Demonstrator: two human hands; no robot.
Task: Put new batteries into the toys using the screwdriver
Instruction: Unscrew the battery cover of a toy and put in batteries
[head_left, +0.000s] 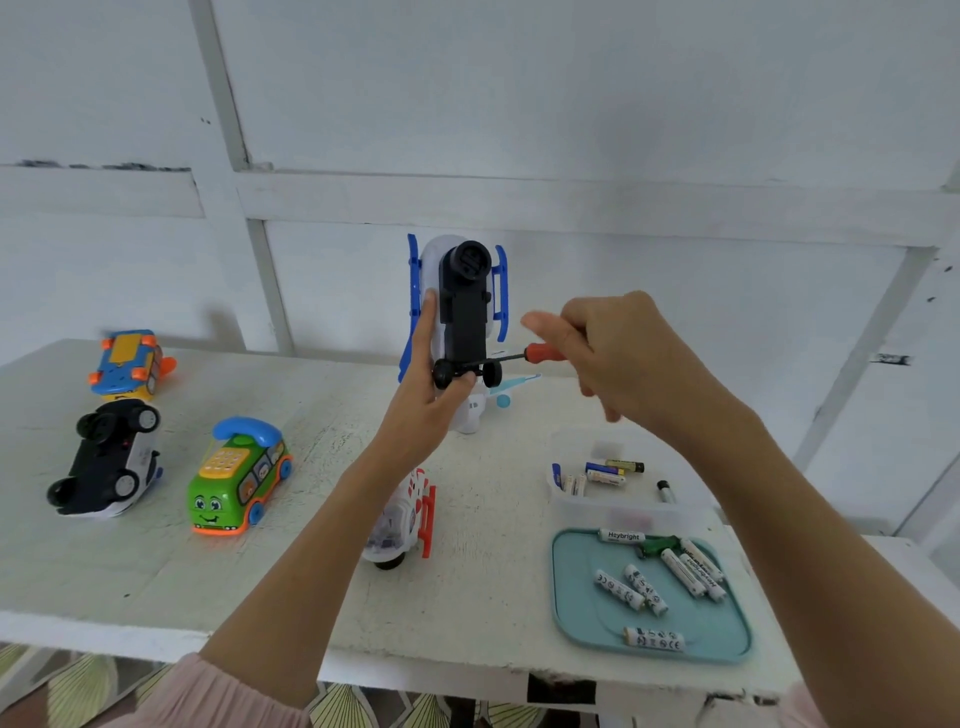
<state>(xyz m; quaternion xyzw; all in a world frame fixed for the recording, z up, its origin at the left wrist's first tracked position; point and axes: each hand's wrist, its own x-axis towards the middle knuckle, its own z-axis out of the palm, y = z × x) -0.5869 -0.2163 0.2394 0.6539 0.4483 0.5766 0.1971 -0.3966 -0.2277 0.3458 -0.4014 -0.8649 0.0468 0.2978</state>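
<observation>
My left hand (426, 395) grips a white toy helicopter with blue skids (462, 301), held upright above the table with its black underside facing me. My right hand (618, 358) holds a screwdriver with a red handle (540, 354); its dark shaft points left and its tip meets the black underside near the small wheels. New white batteries (649, 587) lie loose on a teal tray (571, 613) at the front right. A second white helicopter with red skids (405, 519) lies on the table under my left forearm.
At the left stand a green phone bus (239, 478), an overturned black-and-white car (111, 457) and an overturned blue-and-orange toy (130, 361). A clear tub (623, 512) with several mixed batteries sits behind the tray, a lone battery (665, 491) beside it. The white wall is close behind.
</observation>
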